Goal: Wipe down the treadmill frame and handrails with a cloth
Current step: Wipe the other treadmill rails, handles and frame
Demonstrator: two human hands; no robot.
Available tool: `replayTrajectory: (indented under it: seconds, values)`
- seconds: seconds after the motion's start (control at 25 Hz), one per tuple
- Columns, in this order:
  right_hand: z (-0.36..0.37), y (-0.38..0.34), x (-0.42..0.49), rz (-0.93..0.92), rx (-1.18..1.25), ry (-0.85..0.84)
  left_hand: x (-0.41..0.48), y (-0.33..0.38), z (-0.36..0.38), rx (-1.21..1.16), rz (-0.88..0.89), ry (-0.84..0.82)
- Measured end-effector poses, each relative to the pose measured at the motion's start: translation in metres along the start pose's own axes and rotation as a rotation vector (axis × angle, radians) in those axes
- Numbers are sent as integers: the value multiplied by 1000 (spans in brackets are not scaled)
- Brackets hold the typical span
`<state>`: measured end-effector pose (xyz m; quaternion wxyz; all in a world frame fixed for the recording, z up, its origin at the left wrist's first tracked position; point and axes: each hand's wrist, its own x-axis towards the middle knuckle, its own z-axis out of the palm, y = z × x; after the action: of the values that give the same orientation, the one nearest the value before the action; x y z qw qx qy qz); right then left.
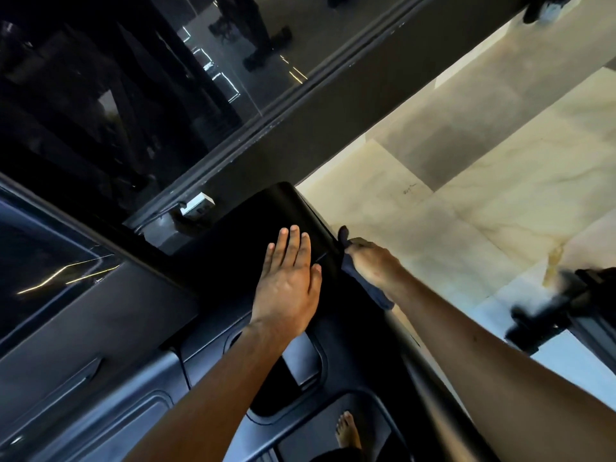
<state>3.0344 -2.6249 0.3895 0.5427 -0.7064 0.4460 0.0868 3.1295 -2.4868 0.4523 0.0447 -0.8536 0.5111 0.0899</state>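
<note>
The treadmill's black motor cover (246,228) and grey console frame (100,328) fill the lower left of the head view. My left hand (286,281) lies flat on the black cover with its fingers straight. My right hand (373,265) grips a dark blue cloth (370,288) against the cover's right edge, where the dark handrail (430,388) runs down toward me. Part of the cloth pokes out above my fingers and part hangs below my wrist.
A dark glass wall with a grey sill (300,128) runs diagonally behind the treadmill, and a white socket (196,205) sits at its base. Pale marble floor (466,195) lies to the right. Another black machine part (550,308) sits at the right edge. My bare foot (348,431) stands on the deck.
</note>
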Motion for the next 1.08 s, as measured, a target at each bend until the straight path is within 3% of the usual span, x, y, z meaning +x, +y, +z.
replayTrajectory:
  seconds: [0.16,0.24,0.32,0.48,0.6,0.64,0.76,0.8,0.92,0.96,1.08]
  values:
    - [21,6,-39,-223,-101,202,-6,8,1,28,3,1]
    - [3,19,-18,-26,-73,-7,-10,10,1,8,10,-6]
    - [-4,21,-24,54,-99,-63,-13,12,0,-3,14,-15]
    - [22,23,-72,-262,-205,201,-20,17,3,24,38,1]
    - [-5,31,-43,38,-17,52,-23,20,3,22,37,-21]
    - [-6,27,-49,55,-34,37,-25,22,2,25,43,-25]
    - [22,18,-89,-205,-205,225,-31,27,2,31,54,-31]
    - [21,25,-86,-218,-209,221,-34,28,3,32,63,-33]
    - [-1,47,-59,55,-104,-4,-42,33,3,16,78,-50]
    - [-2,47,-67,76,-100,-10,-44,35,3,10,77,-56]
    - [18,38,-104,-108,-135,231,-49,40,4,50,86,-44]
